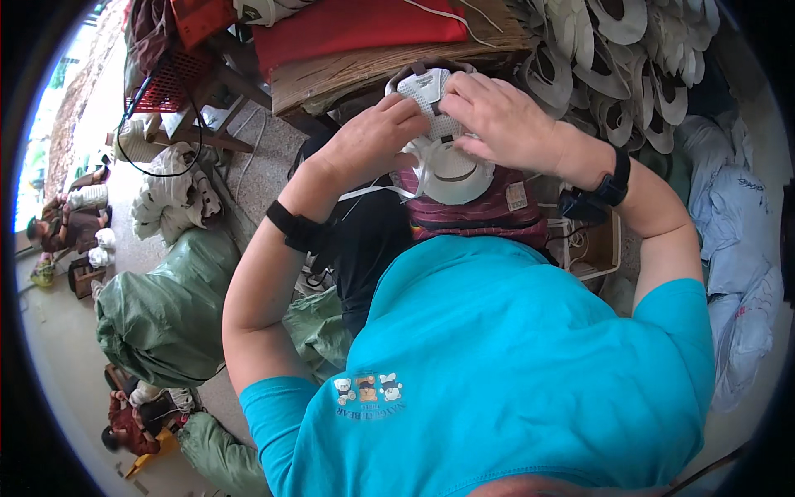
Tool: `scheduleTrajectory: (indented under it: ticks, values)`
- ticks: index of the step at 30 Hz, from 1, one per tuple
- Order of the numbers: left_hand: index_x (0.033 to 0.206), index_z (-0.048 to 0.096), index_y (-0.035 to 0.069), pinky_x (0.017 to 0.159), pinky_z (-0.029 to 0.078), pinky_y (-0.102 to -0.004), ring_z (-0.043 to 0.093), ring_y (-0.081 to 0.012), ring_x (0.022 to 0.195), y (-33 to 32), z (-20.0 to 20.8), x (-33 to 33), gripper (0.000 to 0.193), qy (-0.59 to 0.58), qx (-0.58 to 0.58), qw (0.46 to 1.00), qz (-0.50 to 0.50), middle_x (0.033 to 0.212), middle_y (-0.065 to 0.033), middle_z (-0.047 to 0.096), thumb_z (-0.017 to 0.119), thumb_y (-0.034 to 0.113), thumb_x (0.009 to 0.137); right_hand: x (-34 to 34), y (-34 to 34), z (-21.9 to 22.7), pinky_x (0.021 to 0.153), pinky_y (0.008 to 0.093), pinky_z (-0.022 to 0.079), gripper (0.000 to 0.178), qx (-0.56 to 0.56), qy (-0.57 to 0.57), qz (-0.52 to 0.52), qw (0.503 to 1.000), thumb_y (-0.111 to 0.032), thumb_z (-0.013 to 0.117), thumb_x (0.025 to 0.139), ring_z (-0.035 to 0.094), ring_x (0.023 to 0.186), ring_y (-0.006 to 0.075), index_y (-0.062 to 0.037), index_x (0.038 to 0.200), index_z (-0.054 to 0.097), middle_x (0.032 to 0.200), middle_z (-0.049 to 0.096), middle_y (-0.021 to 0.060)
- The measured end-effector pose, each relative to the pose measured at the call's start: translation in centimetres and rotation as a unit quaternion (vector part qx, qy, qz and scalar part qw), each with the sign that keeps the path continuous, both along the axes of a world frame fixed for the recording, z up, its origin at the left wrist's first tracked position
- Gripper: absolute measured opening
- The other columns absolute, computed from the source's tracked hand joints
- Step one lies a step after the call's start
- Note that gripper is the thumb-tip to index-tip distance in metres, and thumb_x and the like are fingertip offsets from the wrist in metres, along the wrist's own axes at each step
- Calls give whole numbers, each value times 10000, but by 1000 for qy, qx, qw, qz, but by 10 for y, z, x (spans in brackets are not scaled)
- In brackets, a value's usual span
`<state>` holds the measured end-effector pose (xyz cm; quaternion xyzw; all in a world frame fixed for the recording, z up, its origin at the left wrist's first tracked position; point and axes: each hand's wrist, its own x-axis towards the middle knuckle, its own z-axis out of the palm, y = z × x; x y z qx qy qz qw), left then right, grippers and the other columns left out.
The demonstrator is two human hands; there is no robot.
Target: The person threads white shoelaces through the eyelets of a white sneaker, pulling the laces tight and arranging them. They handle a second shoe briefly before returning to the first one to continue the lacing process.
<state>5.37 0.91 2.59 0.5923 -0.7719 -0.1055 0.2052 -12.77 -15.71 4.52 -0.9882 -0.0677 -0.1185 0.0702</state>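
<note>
A white shoe upper (451, 178) lies over the maroon striped cloth on my lap, its perforated tongue (422, 86) pointing toward the table edge. My left hand (374, 137) has its fingers curled on the upper's left side. From the other side, my right hand (501, 120) bends its fingers against the right edge, beside the tongue. A white shoelace (377, 191) trails out to the left below my left hand. My fingertips partly cover the eyelet area, so the exact grip on lace or edge is hidden.
Ahead stands a worn wooden table (364, 77) with a red cloth (356, 33). Many pale shoe uppers (617, 74) hang at upper right. A pale bin (598, 253) sits right of my lap. Green sacks (170, 302) and white uppers (172, 195) lie left; people (70, 224) sit beyond.
</note>
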Motion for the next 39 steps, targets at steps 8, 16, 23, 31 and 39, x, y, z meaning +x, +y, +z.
scheduleTrajectory:
  ticks: [8, 16, 23, 31, 39]
  values:
    - [917, 607, 69, 887, 472, -422, 544, -306, 1025, -10, -1, -2, 282, -19, 14, 1000, -7, 997, -70, 571, 768, 127, 693, 26, -26, 29, 800, 449, 494, 374, 95, 271, 27, 958, -151, 797, 714, 601, 1005, 322, -63, 975, 544, 1074, 532, 80]
    - [870, 669, 109, 847, 436, -431, 550, -275, 988, -10, -3, -13, 151, -74, 25, 992, 96, 940, -51, 596, 695, 237, 796, 22, -33, 2, 825, 437, 500, 395, 47, 178, 93, 978, -105, 810, 695, 584, 997, 328, -34, 973, 539, 1077, 509, 109]
    - [781, 736, 122, 812, 418, -393, 542, -272, 932, -14, -26, -24, 145, 26, 36, 977, 207, 881, -55, 605, 681, 249, 822, 0, -34, -8, 823, 429, 491, 377, 76, 61, 109, 989, -103, 792, 726, 560, 972, 330, -34, 986, 528, 1083, 492, 122]
    - [861, 680, 26, 731, 416, -253, 513, -99, 799, -32, 5, -36, 303, 616, 66, 723, 306, 812, 3, 548, 596, 286, 992, -1, -40, -23, 793, 416, 483, 230, 128, -3, 104, 986, -139, 747, 790, 560, 900, 307, -25, 867, 564, 957, 521, 97]
    - [913, 607, 34, 520, 403, -184, 479, -37, 547, -38, -4, -37, 246, 543, -4, 789, 289, 686, 19, 583, 531, 229, 1041, 8, -15, -29, 724, 372, 474, 134, 227, 35, -83, 970, -143, 680, 845, 545, 836, 256, -17, 833, 635, 882, 541, 68]
